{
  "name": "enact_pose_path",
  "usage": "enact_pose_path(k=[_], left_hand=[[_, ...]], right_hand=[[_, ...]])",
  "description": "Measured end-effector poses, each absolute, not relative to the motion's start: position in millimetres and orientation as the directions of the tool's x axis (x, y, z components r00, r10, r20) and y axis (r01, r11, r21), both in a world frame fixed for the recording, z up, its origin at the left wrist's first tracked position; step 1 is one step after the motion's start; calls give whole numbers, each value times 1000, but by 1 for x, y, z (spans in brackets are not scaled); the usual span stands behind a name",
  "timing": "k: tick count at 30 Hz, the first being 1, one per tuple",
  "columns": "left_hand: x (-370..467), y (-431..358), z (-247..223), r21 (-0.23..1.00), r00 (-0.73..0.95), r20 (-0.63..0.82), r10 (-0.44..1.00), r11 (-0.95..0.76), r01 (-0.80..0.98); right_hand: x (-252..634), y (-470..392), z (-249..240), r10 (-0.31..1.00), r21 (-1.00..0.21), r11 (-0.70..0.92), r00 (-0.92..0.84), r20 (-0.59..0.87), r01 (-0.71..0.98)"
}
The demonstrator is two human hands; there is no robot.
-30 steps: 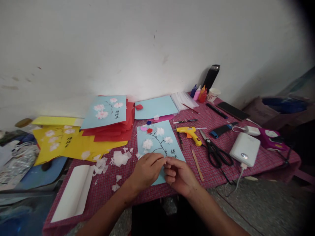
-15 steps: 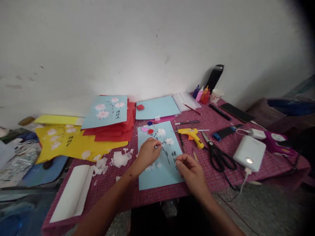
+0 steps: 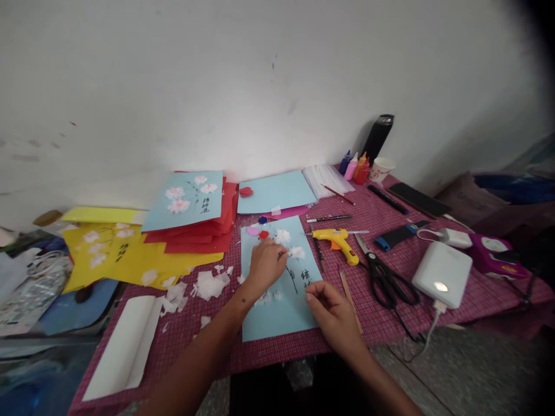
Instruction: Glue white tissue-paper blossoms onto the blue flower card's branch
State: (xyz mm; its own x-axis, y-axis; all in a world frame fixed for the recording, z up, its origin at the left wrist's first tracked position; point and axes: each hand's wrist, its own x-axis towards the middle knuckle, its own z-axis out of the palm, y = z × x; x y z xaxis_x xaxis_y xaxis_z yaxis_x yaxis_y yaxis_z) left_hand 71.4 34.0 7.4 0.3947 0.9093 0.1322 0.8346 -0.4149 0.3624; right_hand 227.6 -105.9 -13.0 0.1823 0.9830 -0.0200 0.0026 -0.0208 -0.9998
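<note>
A light blue sheet (image 3: pixel 277 323) lies in front of me, with black stems, dark writing and white paper flowers (image 3: pixel 296 252) on it. Over its upper middle is my left hand (image 3: pixel 266 267), its fingers pinched beside the flowers; whatever they hold is too small to make out. My right hand (image 3: pixel 335 312) rests at the sheet's right edge near the writing, thumb and forefinger together, with anything between them too small to see. Red (image 3: pixel 263 234) and pink (image 3: pixel 252 230) dabs of colour sit at the sheet's top left.
Right of the sheet lie a yellow glue gun (image 3: pixel 340 241), black scissors (image 3: pixel 385 277) and a white power bank (image 3: pixel 442 274). Paint bottles (image 3: pixel 361 171) and a paper cup (image 3: pixel 381 169) stand behind. Torn white paper (image 3: pixel 210 284) and stacked red sheets (image 3: pixel 225 222) are at left.
My left hand has shifted slightly right across the flowers, covering more of the stems. My right hand has moved slightly down, and the view has shifted a little.
</note>
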Motion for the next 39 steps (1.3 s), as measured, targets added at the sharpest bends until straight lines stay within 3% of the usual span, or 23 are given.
enact_pose_path(k=[26, 33, 39], left_hand=[[78, 37, 2, 391, 401, 118, 908, -414, 822], [47, 14, 25, 384, 473, 225, 852, -524, 760], [15, -25, 35, 440, 659, 39, 752, -604, 664]], right_hand=[[227, -107, -22, 991, -1000, 1, 133, 3, 13], [226, -108, -21, 991, -1000, 6, 136, 9, 24], [226, -108, -19, 991, -996, 22, 126, 33, 89]])
